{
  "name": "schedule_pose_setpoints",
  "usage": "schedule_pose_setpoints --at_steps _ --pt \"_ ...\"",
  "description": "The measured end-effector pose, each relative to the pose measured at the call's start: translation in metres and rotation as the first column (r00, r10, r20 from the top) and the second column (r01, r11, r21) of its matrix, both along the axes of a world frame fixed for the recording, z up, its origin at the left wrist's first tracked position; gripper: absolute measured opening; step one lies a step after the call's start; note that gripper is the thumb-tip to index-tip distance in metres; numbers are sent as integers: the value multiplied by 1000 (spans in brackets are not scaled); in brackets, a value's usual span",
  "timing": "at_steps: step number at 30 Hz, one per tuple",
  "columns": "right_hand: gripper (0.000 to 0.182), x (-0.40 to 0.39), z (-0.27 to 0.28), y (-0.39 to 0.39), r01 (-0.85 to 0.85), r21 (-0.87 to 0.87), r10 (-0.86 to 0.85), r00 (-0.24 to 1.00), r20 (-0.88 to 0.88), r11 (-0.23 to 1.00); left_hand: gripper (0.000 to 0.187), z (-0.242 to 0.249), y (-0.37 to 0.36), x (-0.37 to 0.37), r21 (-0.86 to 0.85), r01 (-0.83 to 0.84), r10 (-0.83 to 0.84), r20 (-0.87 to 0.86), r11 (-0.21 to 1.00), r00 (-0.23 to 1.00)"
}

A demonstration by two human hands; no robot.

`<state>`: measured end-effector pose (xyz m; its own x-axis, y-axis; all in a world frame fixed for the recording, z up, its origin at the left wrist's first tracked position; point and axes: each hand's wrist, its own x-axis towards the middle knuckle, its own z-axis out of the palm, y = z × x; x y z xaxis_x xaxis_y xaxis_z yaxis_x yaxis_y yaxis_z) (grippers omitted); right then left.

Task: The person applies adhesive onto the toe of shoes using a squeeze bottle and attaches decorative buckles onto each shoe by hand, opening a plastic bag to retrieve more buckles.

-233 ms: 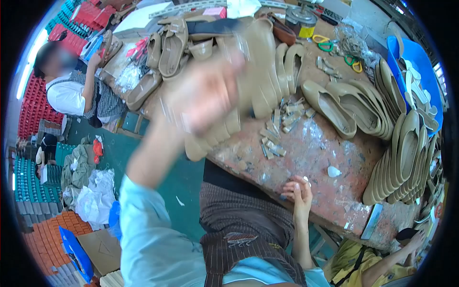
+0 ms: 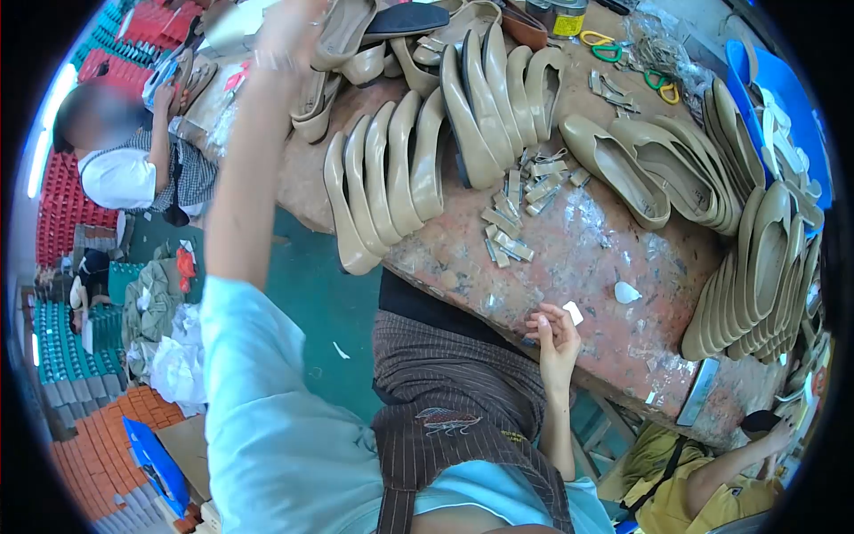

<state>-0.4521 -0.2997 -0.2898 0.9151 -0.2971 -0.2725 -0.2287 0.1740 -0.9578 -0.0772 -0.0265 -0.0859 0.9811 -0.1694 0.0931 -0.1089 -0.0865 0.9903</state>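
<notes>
Worktable (image 2: 445, 258): half-curled fingers (image 2: 557, 319) by white piece (image 2: 574, 312)

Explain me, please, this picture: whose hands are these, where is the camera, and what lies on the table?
No machine here: a person works with bare hands. Their head-worn camera looks forward and down. On the table are rows of beige shoes and a pile of small beige pieces. The left hand, blurred, is at the top edge; whether it holds anything is unclear. The right hand is by the near edge, beside a small white piece, perhaps held.
</notes>
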Motion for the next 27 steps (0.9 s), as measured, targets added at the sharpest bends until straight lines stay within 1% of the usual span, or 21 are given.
schedule_pose_setpoints --at_steps 1,2,3,4,6,8,9,10,11,13,14,16,18,19,20,21,22,23,24,26,27 --pt "19 -2 -3 1 13 -51 -13 1000 -5 999 61 -21 -23 -80 288 -77 20 197 954 980" --pt "18 -3 -5 4 25 -103 -27 1000 -11 994 54 -34 -15 -67 528 -198 -25 384 826 923" --pt "13 -1 -2 7 47 -169 -50 999 -11 984 59 -72 -26 -90 577 -144 -50 307 804 950" --pt "13 0 -4 8 46 -165 -50 998 -23 985 70 -110 -25 -108 846 -408 -276 507 344 817" --pt "13 1 -8 8 28 -257 -28 1000 5 966 59 -126 -45 -138 927 -346 -173 368 146 913" --pt "11 -4 -11 6 33 -246 -32 999 10 969 50 -133 -51 -139 935 -322 -94 338 148 936" --pt "9 -2 -13 5 45 -225 -39 999 29 973 45 -131 -53 -135 938 -330 -128 342 103 931" --pt "10 -2 -14 6 51 -206 -45 998 35 977 42 -125 -56 -128 975 -217 -125 222 57 967" --pt "10 0 -11 9 62 -223 -55 998 38 973 35 -126 -59 -117 991 -116 -97 122 66 988" --pt "10 -1 -15 11 69 -280 -53 997 64 958 25 -123 -64 -99 1000 2 -116 -4 -11 993" --pt "10 -2 -15 11 82 -243 -64 995 81 967 25 -113 -67 -94 999 -34 -128 33 -4 991" --pt "11 -4 -15 9 75 -256 -57 995 76 964 26 -90 -62 -72 995 102 -80 -102 -1 992" --pt "11 -7 -18 10 73 -258 -49 994 97 963 27 -69 -49 -60 975 168 -20 -167 148 986" --pt "11 -7 -19 10 78 -261 -56 994 90 962 24 -59 -38 -50 930 281 -71 -272 235 960" --pt "11 -4 -21 11 73 -253 -46 993 112 965 24 -54 -28 -41 938 258 -59 -252 232 966" --pt "11 -3 -20 11 70 -236 -49 994 93 969 21 -53 -18 -35 764 322 -14 -380 559 925" --pt "11 -2 -19 11 66 -220 -51 996 72 973 23 -52 -7 -29 488 308 -24 -504 817 863" --pt "11 -2 -15 11 53 -222 -40 997 61 974 25 -48 8 -30 255 361 -156 -581 897 799" --pt "11 -1 -12 10 44 -221 -32 998 62 974 25 -43 18 -42 256 353 -149 -581 900 800" --pt "12 -1 -8 7 -8 -181 17 999 51 984 21 -41 25 -79 126 407 -335 -381 905 862" --pt "12 -2 -6 5 -16 -128 23 998 56 992 22 -41 16 -112 218 212 -161 -231 953 960"
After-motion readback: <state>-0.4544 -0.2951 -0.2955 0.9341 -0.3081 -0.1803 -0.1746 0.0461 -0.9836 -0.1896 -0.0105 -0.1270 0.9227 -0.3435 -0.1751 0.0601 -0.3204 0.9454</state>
